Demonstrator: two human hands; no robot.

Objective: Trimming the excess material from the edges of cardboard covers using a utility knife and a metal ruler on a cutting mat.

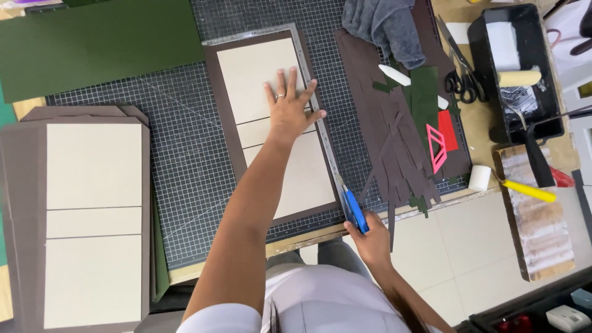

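Observation:
My left hand (290, 105) lies flat, fingers spread, on a cream board panel (256, 74) and presses a long metal ruler (316, 117) against it. The cream panels are mounted on a dark brown sheet (221, 105) that rests on a gridded cutting mat (185, 142). My right hand (370, 237) grips a blue utility knife (354, 209) at the near end of the ruler, by the table's front edge, with the blade against the ruler's right side.
A stack of finished brown-and-cream pieces (92, 216) lies at the left. Dark green card (98, 43) sits at the far left. Brown offcut strips (394, 148), scissors (462, 80), a pink triangular tool (436, 145), a grey cloth (385, 24) and a black glue tray with roller (518, 74) crowd the right.

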